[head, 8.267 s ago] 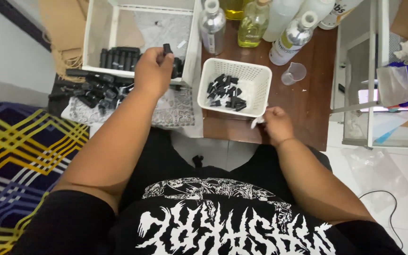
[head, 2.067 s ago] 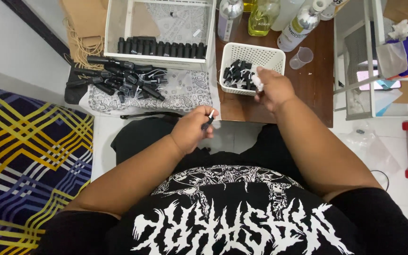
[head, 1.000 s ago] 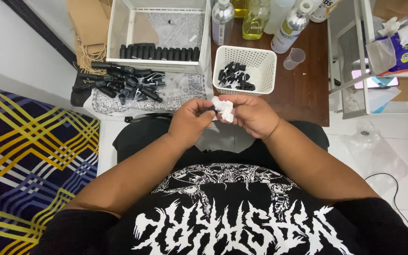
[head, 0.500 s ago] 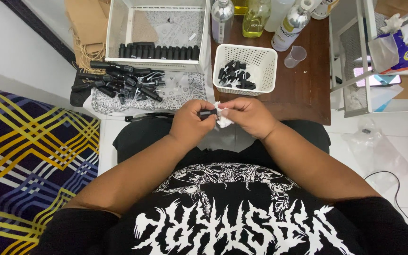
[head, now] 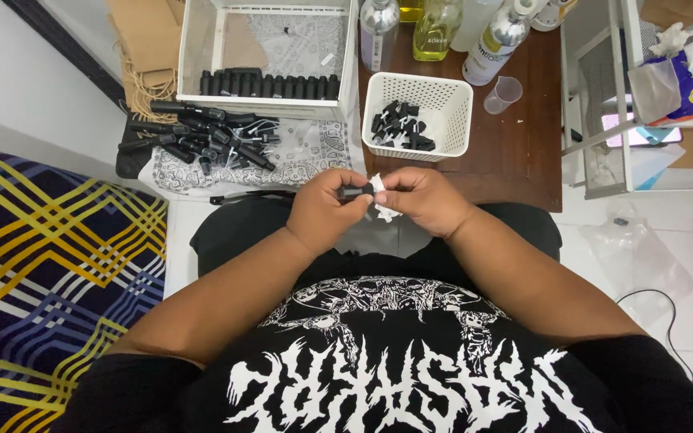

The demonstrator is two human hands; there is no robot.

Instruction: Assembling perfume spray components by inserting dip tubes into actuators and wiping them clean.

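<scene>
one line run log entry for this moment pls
left hand: holds black tube | right hand: white wipe at tube | white basket: black caps

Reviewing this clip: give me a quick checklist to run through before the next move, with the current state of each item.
1. Left hand grips the small black tube: ok.
2. Right hand holds the white tissue piece against the tube's end: ok.
3. Tube fully wiped: cannot tell, the fingers cover most of it.
4. White basket of black caps upright on the brown table: ok.
5. Row of black tubes lined up in the white crate: ok.
6. Loose black tubes piled on the patterned cloth, not sorted: not ok.
</scene>
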